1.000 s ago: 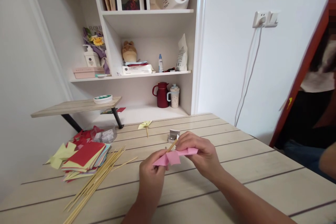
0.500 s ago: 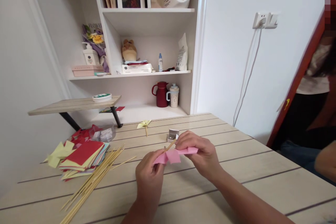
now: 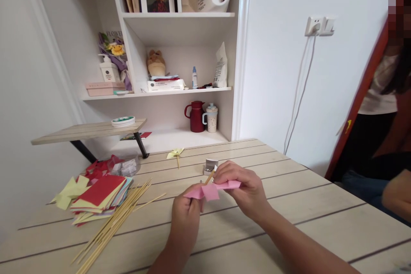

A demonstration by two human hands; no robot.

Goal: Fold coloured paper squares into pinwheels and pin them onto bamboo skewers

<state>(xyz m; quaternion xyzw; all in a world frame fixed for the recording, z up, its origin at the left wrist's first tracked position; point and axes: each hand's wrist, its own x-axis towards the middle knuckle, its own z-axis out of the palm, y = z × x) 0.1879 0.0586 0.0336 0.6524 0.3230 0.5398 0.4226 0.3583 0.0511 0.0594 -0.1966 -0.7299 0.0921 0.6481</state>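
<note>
A folded pink paper pinwheel [image 3: 210,190] is held above the wooden table [image 3: 289,205] between both hands. My left hand [image 3: 185,218] is closed around the lower part, where a thin bamboo stick [image 3: 209,177] pokes up behind the paper. My right hand [image 3: 244,188] pinches the top of the pink paper near the stick's tip. A small open white box [image 3: 210,165] sits on the table just behind my hands.
A stack of coloured paper squares [image 3: 96,192] and a bundle of bamboo sticks [image 3: 112,227] lie at the left. A yellow pinwheel [image 3: 176,154] lies further back. White shelves [image 3: 180,90] stand behind. Another person [image 3: 385,137] sits at the right edge.
Both hands stay on the pink pinwheel with almost no shift. The view has drifted slightly, and the person at the right has moved a little.
</note>
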